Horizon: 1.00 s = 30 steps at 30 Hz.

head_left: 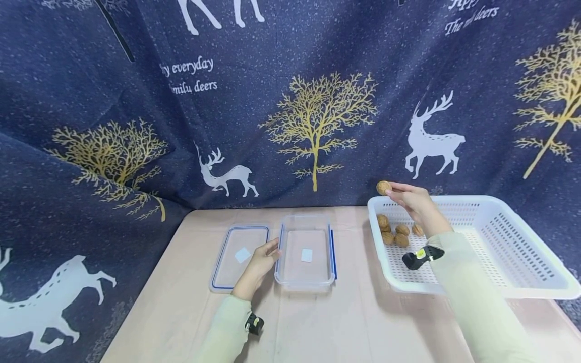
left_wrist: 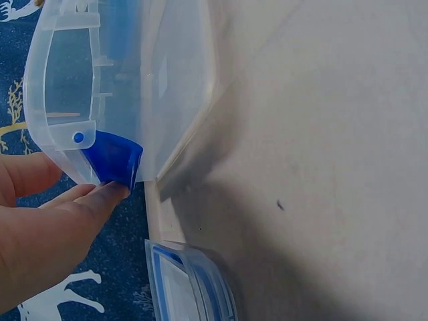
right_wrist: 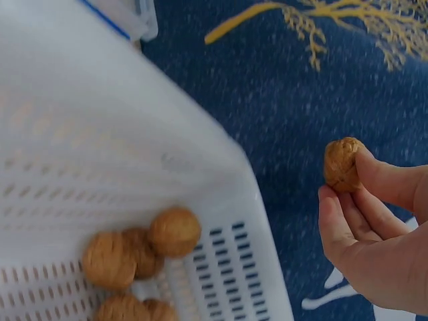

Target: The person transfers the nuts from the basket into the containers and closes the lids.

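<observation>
Walnut [head_left: 384,188] is clamped between thumb and fingers of the right hand [head_left: 416,200], with the basket [head_left: 522,244] below that hand, while the container [head_left: 295,252] is gripped by the left hand [head_left: 260,263].

The head view is bright and evenly lit, with soft shadows on the table [head_left: 358,322] around the basket [head_left: 535,292] and wide-angle stretching towards the edges. The left wrist view is dimmer, with broad shadows beside the box [left_wrist: 120,67]. In the right wrist view, the basket's near wall looks pale and blurred.
</observation>
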Available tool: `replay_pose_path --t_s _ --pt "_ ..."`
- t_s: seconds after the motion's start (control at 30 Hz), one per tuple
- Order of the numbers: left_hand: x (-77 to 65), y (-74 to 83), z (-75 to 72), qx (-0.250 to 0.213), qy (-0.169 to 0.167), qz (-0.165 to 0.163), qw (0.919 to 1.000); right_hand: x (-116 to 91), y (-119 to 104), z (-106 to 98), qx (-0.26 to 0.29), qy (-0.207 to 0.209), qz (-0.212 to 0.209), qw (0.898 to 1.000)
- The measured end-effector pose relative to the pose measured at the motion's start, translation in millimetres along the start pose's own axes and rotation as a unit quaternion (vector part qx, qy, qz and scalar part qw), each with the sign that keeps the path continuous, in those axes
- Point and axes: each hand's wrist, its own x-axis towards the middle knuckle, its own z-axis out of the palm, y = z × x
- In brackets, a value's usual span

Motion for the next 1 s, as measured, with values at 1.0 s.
replay_pose_path --t_s 1.0 --pt "0.3 0.0 1.7 0.008 0.007 0.002 0.9999 -2 -3 105 0.018 -0.031 -0.046 0.998"
